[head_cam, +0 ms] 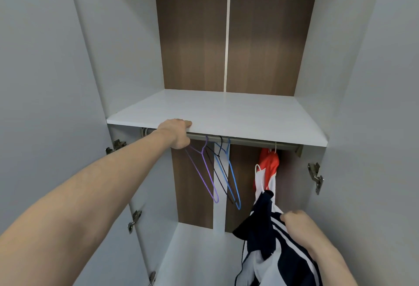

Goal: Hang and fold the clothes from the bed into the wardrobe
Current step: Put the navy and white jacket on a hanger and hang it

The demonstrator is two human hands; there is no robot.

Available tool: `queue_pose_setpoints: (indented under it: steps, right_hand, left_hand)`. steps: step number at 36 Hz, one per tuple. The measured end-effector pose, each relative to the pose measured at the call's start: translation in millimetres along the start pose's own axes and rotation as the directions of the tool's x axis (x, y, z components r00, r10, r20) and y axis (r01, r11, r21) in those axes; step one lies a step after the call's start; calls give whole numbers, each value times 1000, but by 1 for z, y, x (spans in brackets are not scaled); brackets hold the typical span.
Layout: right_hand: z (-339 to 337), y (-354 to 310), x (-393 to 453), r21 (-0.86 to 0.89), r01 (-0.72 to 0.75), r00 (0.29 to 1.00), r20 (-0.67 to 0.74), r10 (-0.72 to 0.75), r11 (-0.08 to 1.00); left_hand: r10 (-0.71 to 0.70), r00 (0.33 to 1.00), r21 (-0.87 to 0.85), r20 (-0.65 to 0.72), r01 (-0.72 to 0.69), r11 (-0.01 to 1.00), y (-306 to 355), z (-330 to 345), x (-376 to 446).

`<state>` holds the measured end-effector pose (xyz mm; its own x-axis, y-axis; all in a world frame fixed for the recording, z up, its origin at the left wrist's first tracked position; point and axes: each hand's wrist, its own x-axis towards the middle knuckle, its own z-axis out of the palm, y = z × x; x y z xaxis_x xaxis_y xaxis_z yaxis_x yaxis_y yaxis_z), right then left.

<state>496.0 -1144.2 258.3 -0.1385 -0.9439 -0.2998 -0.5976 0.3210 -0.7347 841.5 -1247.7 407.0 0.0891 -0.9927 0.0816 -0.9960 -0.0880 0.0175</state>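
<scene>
Lower right of frame, nearest me: my right hand [297,222] has its fingers curled tight round a navy jacket [272,240] with white stripes, bunched up, held in front of the open wardrobe. A white hanger [260,179] sticks up out of the jacket's collar end, hook topmost, not on the rail. The jacket trails down out of the bottom edge of the frame.

From lower left my left arm runs up toward centre. My left hand [178,133] sits at the front edge of the white shelf [226,113], thumb on top of the board, fingers tucked under it at the metal rail [249,142]. I cannot tell if the fingers grip the rail, a hanger hook or just the shelf edge, since they are hidden under the board.

Just right of that hand, on the rail: a purple hanger [207,172], a black hanger [218,172] and a blue hanger [231,176], all bare, bunched close together, hanging tilted.

Further right on the rail, centre right of frame: an orange and white garment [268,163] hanging on a pale hook, just behind the white hanger.

Wardrobe doors [45,81] stand open either side, metal hinges [315,175] showing on the inner edges. Farthest back, upper centre: brown wood back panel [192,36] with a white vertical strip [227,36] above the shelf.
</scene>
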Motion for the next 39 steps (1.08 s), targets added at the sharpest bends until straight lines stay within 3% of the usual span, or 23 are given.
queue_pose_setpoints:
  steps: [6, 20, 29, 39]
  right_hand:
    - [10, -10, 6, 137, 74, 997, -39, -69, 988]
    - [31, -52, 77, 189, 204, 943, -301, -141, 961]
    - [44, -53, 138, 98, 119, 967, -236, -93, 988]
    - [68, -20, 167, -131, 49, 992, -109, -64, 990]
  left_hand:
    - [5, 1000, 24, 4, -5, 1000, 1, 0, 0]
    - [1, 1000, 76, 11, -2, 997, 2, 4, 5]
    - [9, 1000, 111, 5, -10, 994, 0, 6, 13]
    - [24, 1000, 116, -12, -22, 993, -1, 1, 19]
